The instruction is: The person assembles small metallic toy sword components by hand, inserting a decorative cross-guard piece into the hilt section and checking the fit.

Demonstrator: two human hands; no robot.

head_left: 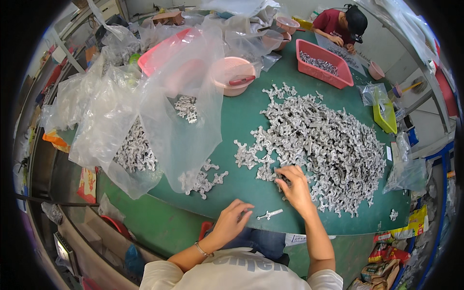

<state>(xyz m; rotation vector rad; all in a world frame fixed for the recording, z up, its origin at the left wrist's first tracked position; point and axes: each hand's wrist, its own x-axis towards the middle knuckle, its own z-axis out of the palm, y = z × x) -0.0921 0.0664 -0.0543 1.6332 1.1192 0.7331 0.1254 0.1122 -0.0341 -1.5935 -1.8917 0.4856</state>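
A big heap of small grey metal castings (333, 150) with knobbly, branched outlines covers the right half of the green table. At its near left edge is my right hand (295, 186), thumb and fingers curved but apart, close to a few loose castings; I see nothing held in it. Near the table's front edge my left hand (231, 223) hovers with its fingers loosely bent and apart, also without anything visible in it. Between my hands a single casting with a straight bar (269, 214) lies on the table. A smaller cluster of castings (204, 179) sits to the left.
Clear plastic bags (186, 130), some with castings inside, spread over the left side. A pale pink basket (234, 72) with a red-handled tool stands behind. A pink tray (324, 65) of parts lies near a co-worker (338, 29) at the far right. A yellow-green bin (385, 116) stands at the right edge.
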